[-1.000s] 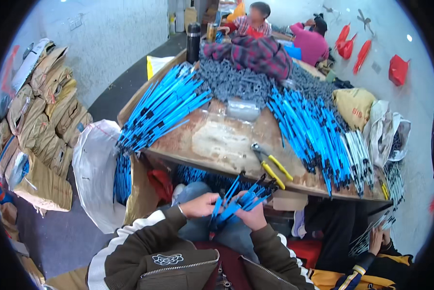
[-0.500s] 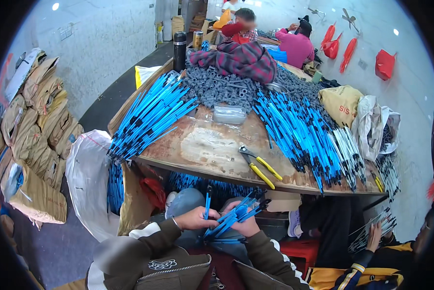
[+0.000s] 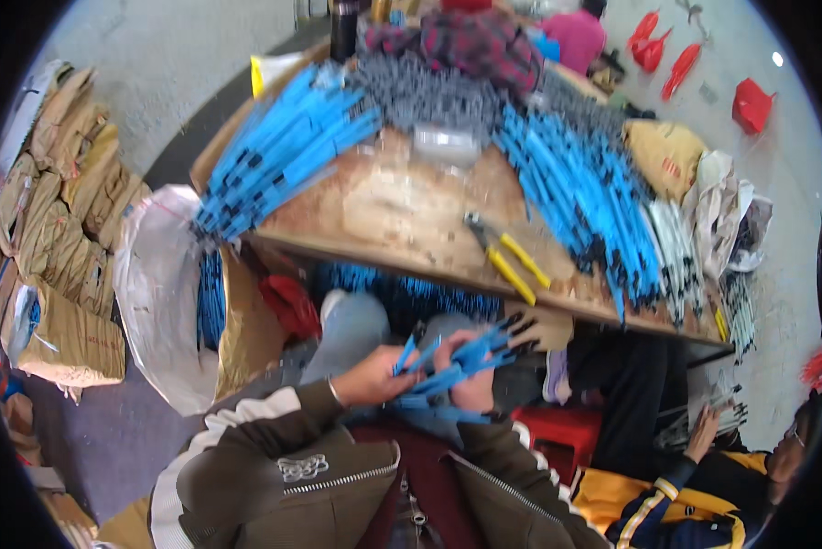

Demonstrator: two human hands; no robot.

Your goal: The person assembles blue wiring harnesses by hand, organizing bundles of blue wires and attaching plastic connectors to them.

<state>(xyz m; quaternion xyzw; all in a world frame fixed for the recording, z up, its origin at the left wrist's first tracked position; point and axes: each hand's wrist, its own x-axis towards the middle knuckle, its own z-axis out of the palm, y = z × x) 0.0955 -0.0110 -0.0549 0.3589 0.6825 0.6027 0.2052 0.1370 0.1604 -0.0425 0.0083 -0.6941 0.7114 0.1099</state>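
Clutching a splayed bunch of black-tipped blue rods (image 3: 482,348) in the right hand (image 3: 472,393), above the jeans (image 3: 356,322) and below the edge of the wooden table (image 3: 383,197), and pinching at least one more rod (image 3: 405,355) in the left hand (image 3: 372,375) beside it. Too blurred to tell how many. Facing yellow-handled pliers (image 3: 509,274) between two fanned piles of similar rods (image 3: 576,197).

Bright light is filling the frame, a white spot glaring on the wall (image 3: 736,53) at upper right! Motion blur is smearing the blue sticks (image 3: 473,362), lower centre; fisheye distortion is bending the dark-rimmed edges.
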